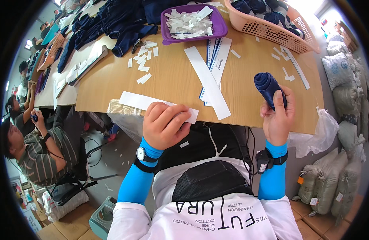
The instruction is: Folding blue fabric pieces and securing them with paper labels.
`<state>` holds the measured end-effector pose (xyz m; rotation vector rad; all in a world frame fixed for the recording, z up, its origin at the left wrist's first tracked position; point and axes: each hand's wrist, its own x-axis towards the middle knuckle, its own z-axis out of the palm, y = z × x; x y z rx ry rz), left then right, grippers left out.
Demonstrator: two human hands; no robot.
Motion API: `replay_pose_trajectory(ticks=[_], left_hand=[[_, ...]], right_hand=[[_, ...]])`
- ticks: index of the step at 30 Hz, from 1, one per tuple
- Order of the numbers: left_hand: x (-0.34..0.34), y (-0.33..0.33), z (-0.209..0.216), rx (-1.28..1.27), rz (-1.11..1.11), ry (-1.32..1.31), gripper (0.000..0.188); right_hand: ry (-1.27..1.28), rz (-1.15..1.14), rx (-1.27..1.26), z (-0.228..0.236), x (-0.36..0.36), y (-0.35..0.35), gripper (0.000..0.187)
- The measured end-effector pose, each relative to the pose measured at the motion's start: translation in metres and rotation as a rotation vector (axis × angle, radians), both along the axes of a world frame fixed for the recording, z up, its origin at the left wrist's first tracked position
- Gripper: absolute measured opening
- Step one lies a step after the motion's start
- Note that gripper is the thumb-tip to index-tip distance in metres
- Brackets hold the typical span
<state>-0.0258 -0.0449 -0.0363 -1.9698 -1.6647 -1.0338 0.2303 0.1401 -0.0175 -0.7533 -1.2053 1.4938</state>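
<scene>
My left hand [166, 124] is closed at the table's near edge, its fingers gripping one end of a long white paper strip [140, 101]. The strip stretches leftward over the edge of the tabletop. Upright in my right hand [278, 118] is a tightly rolled navy cloth [267, 87], with my fingers and thumb wrapped round its lower part. Farther in, between the two hands, another white strip [208, 80] crosses over several blue-and-white printed strips [222, 54].
A purple basin [165, 30] full of white paper scraps stands at the back. Beside it, a peach basket [252, 27] holds rolled navy cloths. Loose scraps [142, 60] and piled navy garments [120, 24] lie left. A seated person [44, 150] works at far left; sacks [324, 180] stand right.
</scene>
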Motion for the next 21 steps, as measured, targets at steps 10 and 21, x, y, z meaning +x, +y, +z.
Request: replay_pose_trajectory(ticks=[10,21], left_hand=[[0.001,-0.008,0.041,-0.296,-0.029,-0.169,0.025],[-0.021,0.007,0.075,-0.697,-0.135,-0.364,0.022]], right_hand=[[0.012,0.008,-0.004,0.000,0.000,0.000,0.027],[0.010,0.003,-0.009,0.000,-0.001,-0.001,0.026]])
